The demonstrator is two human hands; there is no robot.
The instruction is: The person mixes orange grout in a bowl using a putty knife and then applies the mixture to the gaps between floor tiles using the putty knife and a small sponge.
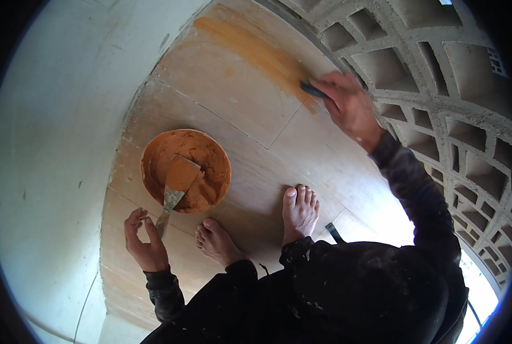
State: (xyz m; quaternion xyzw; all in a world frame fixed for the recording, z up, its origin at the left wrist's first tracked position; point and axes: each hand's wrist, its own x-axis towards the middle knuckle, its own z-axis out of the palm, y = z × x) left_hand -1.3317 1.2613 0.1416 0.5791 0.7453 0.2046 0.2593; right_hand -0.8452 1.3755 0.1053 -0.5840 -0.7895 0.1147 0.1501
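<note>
On the tiled floor stands a round orange tub (143, 172) of thick orange-brown paste (195, 192). A putty knife (174, 198) leans in it, its blade coated with paste and its handle over the near rim. Beside that handle is my left hand (146, 246), its fingers loosely curled and apart, with nothing visible in them. My right hand (353, 109) is closed around a dark flat spreader (313, 90), much of which the hand hides. The spreader is down at the floor, at the near end of an orange smear (256, 51) running along the tiles.
A pale wall (55, 137) rises on the left. On the right is a concrete block screen (433, 86) with square openings. My bare feet (300, 212) stand on the wood-look tiles (256, 166), close to the tub. A dark strap-like piece (334, 232) shows beside my leg.
</note>
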